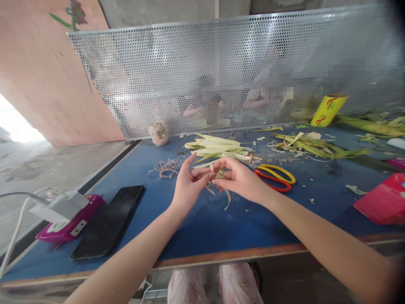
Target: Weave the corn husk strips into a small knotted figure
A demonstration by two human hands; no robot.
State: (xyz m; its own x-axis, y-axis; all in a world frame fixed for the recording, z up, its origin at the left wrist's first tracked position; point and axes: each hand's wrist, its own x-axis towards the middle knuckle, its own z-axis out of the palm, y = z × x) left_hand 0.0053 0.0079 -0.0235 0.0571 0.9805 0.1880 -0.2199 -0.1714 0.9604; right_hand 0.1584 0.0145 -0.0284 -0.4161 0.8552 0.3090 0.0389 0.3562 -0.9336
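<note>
My left hand [191,183] and my right hand [238,179] meet above the blue table, fingertips pinched close together. Between them are thin, pale green strips of corn husk [227,199], whose ends hang down; the exact grip is partly hidden by the fingers. Just beyond the hands lies a pile of pale corn husks [218,145]. To the right of my right hand rest scissors [275,177] with one red and one yellow handle loop, their blades hidden behind that hand. A tangle of thin brown string [167,168] sits to the left of my left hand.
A black phone [110,221] and a magenta power strip [71,221] with a plugged-in charger lie left. More husks [313,143], a yellow tube [329,110] and a red packet [382,200] are right. A perforated metal screen [158,76] borders the back, with people visible through it.
</note>
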